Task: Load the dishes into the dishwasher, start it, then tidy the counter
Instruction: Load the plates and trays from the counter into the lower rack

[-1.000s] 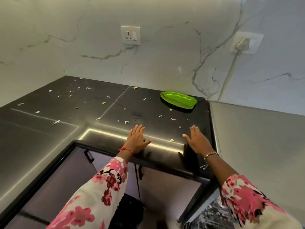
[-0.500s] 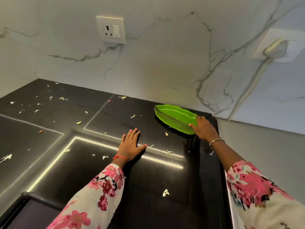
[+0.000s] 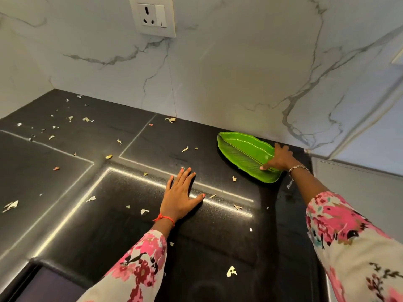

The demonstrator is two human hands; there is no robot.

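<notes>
A green leaf-shaped plate (image 3: pixel 242 152) lies on the black counter (image 3: pixel 109 214) near the back wall, at the right. My right hand (image 3: pixel 280 159) grips its right rim, thumb on the inside of the plate and fingers over the far edge. Flat on the counter rests my left hand (image 3: pixel 180 196), palm down with fingers straight, to the left of the plate and apart from it. Several pale food scraps (image 3: pixel 144 211) are scattered over the counter, mostly at the left and around my left hand.
A white marble wall (image 3: pixel 239 73) rises behind the counter with a socket and switch (image 3: pixel 152 17) on it. A grey panel (image 3: pixel 359 188) adjoins the counter's right edge. The counter's front edge shows at the bottom left.
My right hand has closed its grip on the plate's rim. The view has moved closer to the wall. My left hand has stayed flat on the counter.
</notes>
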